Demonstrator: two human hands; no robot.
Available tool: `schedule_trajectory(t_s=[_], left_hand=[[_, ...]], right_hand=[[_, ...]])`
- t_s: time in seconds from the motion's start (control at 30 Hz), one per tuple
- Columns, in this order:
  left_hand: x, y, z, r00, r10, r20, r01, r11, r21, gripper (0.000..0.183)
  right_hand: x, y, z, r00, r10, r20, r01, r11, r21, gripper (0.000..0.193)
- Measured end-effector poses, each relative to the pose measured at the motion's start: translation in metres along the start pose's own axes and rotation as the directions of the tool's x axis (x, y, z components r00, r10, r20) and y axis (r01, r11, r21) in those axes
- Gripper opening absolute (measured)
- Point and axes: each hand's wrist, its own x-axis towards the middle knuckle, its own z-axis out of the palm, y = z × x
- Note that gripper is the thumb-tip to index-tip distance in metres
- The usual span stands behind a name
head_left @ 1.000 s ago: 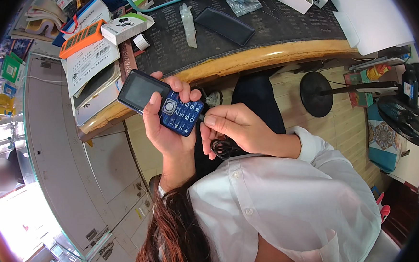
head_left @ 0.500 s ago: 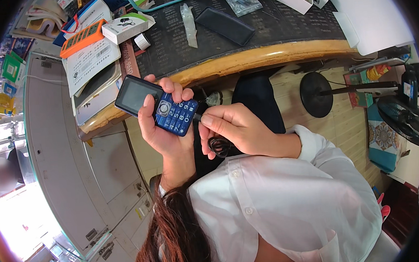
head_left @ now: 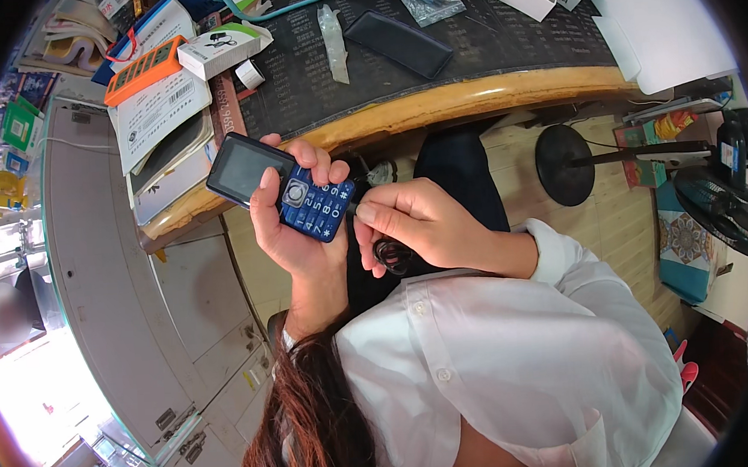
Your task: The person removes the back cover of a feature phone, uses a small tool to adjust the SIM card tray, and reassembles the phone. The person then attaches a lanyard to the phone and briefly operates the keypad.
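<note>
My left hand (head_left: 286, 230) is wrapped round a blue keypad phone (head_left: 313, 210), its thumb along the near side and fingertips over the far edge. The phone's screen is dark and points to the upper left. Against the phone's bottom end, my right hand (head_left: 416, 222) pinches the dark plug of a black charging cable (head_left: 394, 256). How deep the plug sits in the phone is hidden by my fingers. The rest of the cable hangs in a coiled bundle under my right hand.
Beyond my hands runs the desk's wooden edge (head_left: 468, 93). On the desk lie a dark phone case (head_left: 398, 44), a clear plastic sleeve (head_left: 333, 44), a small white box (head_left: 224, 48), an orange case (head_left: 143, 72) and papers. A black fan (head_left: 714, 200) stands at right.
My hands, the phone and the cable hold nearly the same pose. The view has shifted very slightly.
</note>
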Motion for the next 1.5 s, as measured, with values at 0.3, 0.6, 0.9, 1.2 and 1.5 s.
schedule_trajectory(t_s=[0.3, 0.6, 0.9, 1.2, 1.5], left_hand=[[-0.003, -0.006, 0.001, 0.990, 0.132, -0.053, -0.128, 0.990, 0.066, 0.037], [-0.001, -0.006, -0.008, 0.992, 0.044, -0.119, -0.036, 0.997, 0.067, 0.038], [0.005, 0.016, -0.015, 0.992, -0.042, -0.120, 0.031, 0.995, -0.094, 0.038], [0.007, 0.070, 0.002, 0.999, -0.037, 0.004, 0.035, 0.916, -0.401, 0.039], [-0.001, 0.066, 0.016, 0.995, -0.099, -0.005, 0.085, 0.877, -0.473, 0.042]], right_hand=[[0.006, 0.008, -0.002, 1.000, -0.024, -0.012, 0.024, 0.999, -0.036, 0.033], [0.009, 0.019, -0.004, 0.999, -0.045, -0.025, 0.045, 0.999, -0.024, 0.031], [0.014, 0.005, -0.012, 0.977, -0.056, 0.204, 0.117, 0.946, -0.303, 0.035], [0.020, 0.059, -0.039, 0.922, 0.088, 0.377, 0.260, 0.579, -0.773, 0.069], [0.045, 0.100, -0.022, 0.817, 0.431, 0.383, -0.302, 0.885, -0.354, 0.051]])
